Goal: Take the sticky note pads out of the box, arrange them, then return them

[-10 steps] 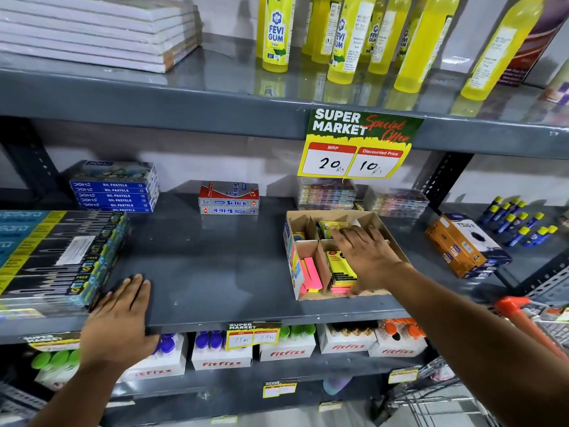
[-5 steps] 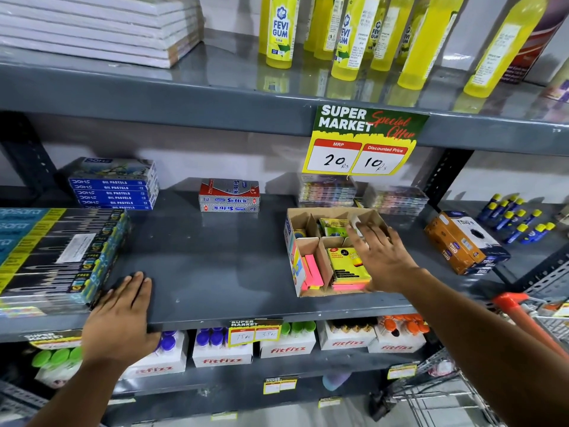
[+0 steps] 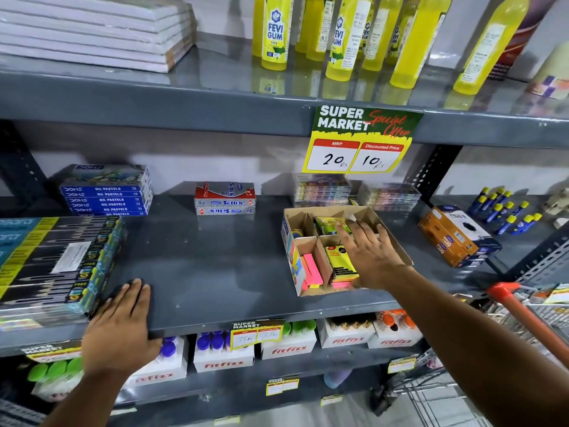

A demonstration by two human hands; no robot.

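Note:
A brown cardboard box (image 3: 289,241) with dividers stands on the grey middle shelf (image 3: 200,266). Its front compartments hold pink and yellow sticky note strips (image 3: 311,271) and a wrapped yellow sticky note pad (image 3: 338,263) lying on pink pads. A green-yellow pack (image 3: 328,224) sits in a rear compartment. My right hand (image 3: 371,255) hovers over the right side of the box, fingers spread, holding nothing. My left hand (image 3: 120,328) lies flat on the shelf's front edge, far left of the box.
Pencil packs (image 3: 52,260) lie beside my left hand. Oil pastel boxes (image 3: 106,192), Softek boxes (image 3: 224,198) and wrapped pads (image 3: 321,191) line the back. An orange box (image 3: 452,238) stands right of the cardboard box. A shopping cart (image 3: 517,306) is at lower right.
My right hand lifted off the front yellow pad and moved back and right over the box, fingers spreading. The left hand stayed put.

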